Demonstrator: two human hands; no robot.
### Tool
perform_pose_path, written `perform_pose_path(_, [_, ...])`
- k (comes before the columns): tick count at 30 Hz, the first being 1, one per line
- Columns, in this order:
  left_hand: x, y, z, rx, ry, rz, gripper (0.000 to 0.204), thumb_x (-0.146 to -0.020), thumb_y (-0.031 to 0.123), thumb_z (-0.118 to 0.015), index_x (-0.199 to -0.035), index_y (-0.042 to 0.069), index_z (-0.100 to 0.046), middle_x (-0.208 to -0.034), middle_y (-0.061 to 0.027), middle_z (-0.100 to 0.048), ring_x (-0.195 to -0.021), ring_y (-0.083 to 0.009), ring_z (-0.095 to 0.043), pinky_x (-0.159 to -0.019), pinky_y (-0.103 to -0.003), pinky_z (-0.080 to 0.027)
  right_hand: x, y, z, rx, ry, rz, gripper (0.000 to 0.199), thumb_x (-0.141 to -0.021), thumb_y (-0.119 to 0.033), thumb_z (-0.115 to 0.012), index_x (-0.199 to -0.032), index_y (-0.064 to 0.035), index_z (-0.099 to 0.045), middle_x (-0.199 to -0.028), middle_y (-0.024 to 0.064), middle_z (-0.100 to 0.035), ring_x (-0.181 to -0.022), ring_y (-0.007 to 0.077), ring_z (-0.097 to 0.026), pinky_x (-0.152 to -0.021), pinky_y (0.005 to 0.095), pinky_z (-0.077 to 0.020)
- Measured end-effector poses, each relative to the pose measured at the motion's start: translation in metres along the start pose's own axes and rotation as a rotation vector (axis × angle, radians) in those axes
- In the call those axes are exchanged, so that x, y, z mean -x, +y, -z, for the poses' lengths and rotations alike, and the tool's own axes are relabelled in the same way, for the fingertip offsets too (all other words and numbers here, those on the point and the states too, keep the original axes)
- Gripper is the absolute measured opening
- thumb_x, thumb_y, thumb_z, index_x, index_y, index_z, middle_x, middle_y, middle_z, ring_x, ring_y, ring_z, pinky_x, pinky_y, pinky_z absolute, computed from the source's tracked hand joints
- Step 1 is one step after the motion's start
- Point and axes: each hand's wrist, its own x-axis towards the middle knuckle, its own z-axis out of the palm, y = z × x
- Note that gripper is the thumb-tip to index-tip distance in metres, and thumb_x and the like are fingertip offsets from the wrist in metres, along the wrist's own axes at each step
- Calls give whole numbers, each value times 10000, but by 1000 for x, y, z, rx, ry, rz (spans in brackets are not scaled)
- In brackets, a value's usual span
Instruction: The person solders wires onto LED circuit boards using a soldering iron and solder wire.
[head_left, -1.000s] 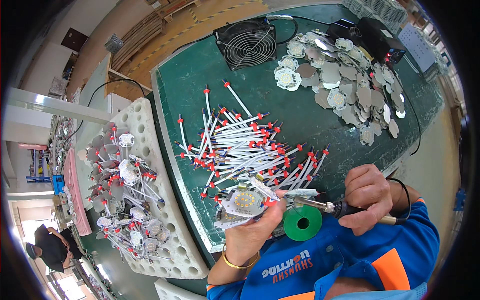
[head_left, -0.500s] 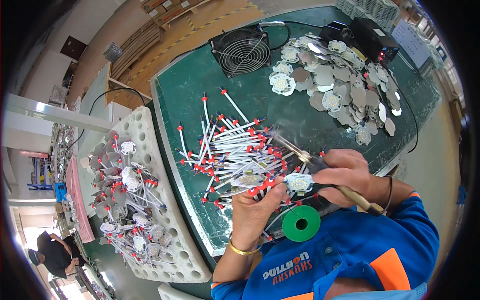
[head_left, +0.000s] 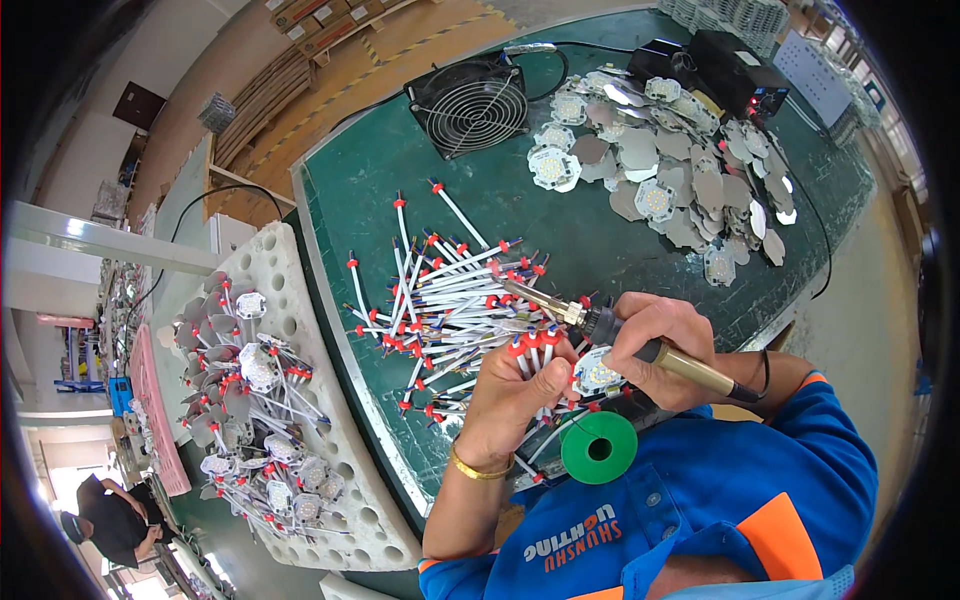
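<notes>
My right hand (head_left: 668,347) grips a soldering iron (head_left: 585,317) whose tip points left over a heap of white wires with red ends (head_left: 450,290). A small round board (head_left: 597,372) sits under that hand, at its fingers. My left hand (head_left: 515,390), with a gold bangle at the wrist, is closed on a few of the red-tipped wires at the near edge of the heap. A green solder spool (head_left: 598,448) lies just below both hands on the green mat (head_left: 400,180).
A black fan (head_left: 468,104) stands at the back of the mat. Several round boards and metal discs (head_left: 670,170) lie at the right, with a black box (head_left: 735,70) behind. A white perforated tray (head_left: 290,400) holds wired boards at left. A person bends at lower left (head_left: 110,515).
The small round board went from my left hand to under my right hand. My left hand moved right and picked up wires. The soldering iron swung up over the heap.
</notes>
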Motion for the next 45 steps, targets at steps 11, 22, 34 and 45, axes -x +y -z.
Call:
perform_pose_path(11, [-4, -10, -6, 142, 31, -25, 286, -891, 324, -506, -847, 45, -556, -624, 12, -481, -539, -66, -398, -490, -217, -326, -8, 17, 18, 249, 96, 57, 237, -666, 31, -671, -847, -32, -532, -740, 100, -574, -636, 240, -573, -526, 308, -449])
perform_pose_path(22, [-1, 8, 3, 289, 97, -180, 229, -815, 100, -610, -1019, 6, -567, -695, -39, -528, -529, -93, -441, -467, -216, -353, -8, 64, 90, 1264, -161, -178, 275, -696, -178, -640, -923, -110, -500, -772, 72, -528, -839, 255, -502, -729, 371, -357])
perform_pose_path(34, [-34, -20, -25, -987, 142, -387, 195, -754, 129, -653, -912, 17, -632, -711, -67, -642, -539, -113, -567, -494, -258, -434, 4, 57, 85, 898, -48, -219, 282, -695, -25, -634, -897, -71, -444, -812, 110, -466, -740, 282, -500, -613, 346, -391])
perform_pose_path(45, [-51, -18, -30, -1302, 20, -276, 225, -649, 138, -687, -835, 27, -626, -709, -165, -608, -640, -329, -585, -581, -385, -460, 4, 32, 75, 516, 78, -290, 222, -726, -9, -616, -869, -49, -451, -776, 82, -474, -613, 227, -454, -567, 293, -387])
